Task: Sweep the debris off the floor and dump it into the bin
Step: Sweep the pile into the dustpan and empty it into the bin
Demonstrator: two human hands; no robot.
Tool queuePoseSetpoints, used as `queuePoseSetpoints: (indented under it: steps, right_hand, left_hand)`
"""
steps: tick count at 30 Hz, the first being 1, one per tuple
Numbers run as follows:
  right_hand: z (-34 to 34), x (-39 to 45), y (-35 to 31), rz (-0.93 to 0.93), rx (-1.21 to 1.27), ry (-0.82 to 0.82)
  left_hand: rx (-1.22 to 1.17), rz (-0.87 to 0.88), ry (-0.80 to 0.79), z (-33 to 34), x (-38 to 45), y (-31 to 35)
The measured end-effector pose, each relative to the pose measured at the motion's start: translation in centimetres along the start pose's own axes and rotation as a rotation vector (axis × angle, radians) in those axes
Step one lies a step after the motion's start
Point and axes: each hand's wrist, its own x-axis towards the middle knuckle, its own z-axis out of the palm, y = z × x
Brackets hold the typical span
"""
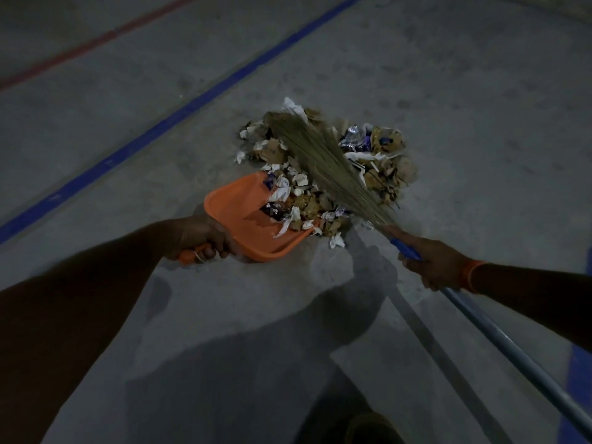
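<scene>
A pile of debris (381, 155), torn paper, cardboard bits and shiny wrappers, lies on the grey concrete floor (448, 91). An orange dustpan (237, 209) sits at the pile's near left edge, its mouth holding part of the debris. My left hand (201, 235) grips the dustpan's orange handle. A grass broom (320, 158) lies across the pile, bristles reaching its far side. My right hand (435, 267) grips the broom's blue handle collar, and the grey pole (519, 354) runs off to the lower right. No bin is in view.
A blue painted line (179, 113) and a red line (96, 43) cross the floor diagonally at the left. A blue patch (579, 379) shows at the right edge. My shadow falls over the near floor, and a shoe (371, 427) shows at the bottom.
</scene>
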Motion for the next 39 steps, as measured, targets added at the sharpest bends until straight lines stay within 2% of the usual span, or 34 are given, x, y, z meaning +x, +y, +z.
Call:
queuePoseSetpoints:
  steps: [9,16,23,29,33,39]
  right_hand:
    - [2.0,-1.1,-1.9,0.038,0.110,-0.078]
    - [-1.0,-2.1,-1.4,-0.029,0.068,0.049]
    - [-4.7,-2.0,1.3,-0.020,-0.124,0.138]
    - [-4.1,-1.6,3.3,0.048,-0.230,0.049]
    - [-2.4,-1.1,3.3,0.011,-0.224,-0.023]
    - [-1.7,-1.5,3.3,-0.026,-0.236,-0.040]
  left_hand:
    - [0.004,0.008,-0.031,0.8,-0.5,0.1]
    - [0.005,0.011,-0.044,0.6,-0.6,0.0]
    - [0.005,0.032,-0.039,-0.4,-1.1,-0.9]
    - [0.009,-0.004,-0.062,-0.6,-1.0,-1.3]
    - [0.016,0.009,-0.071,0.9,-0.2,-0.7]
    - [0.043,0.058,-0.091,2.9,1.6,0.3]
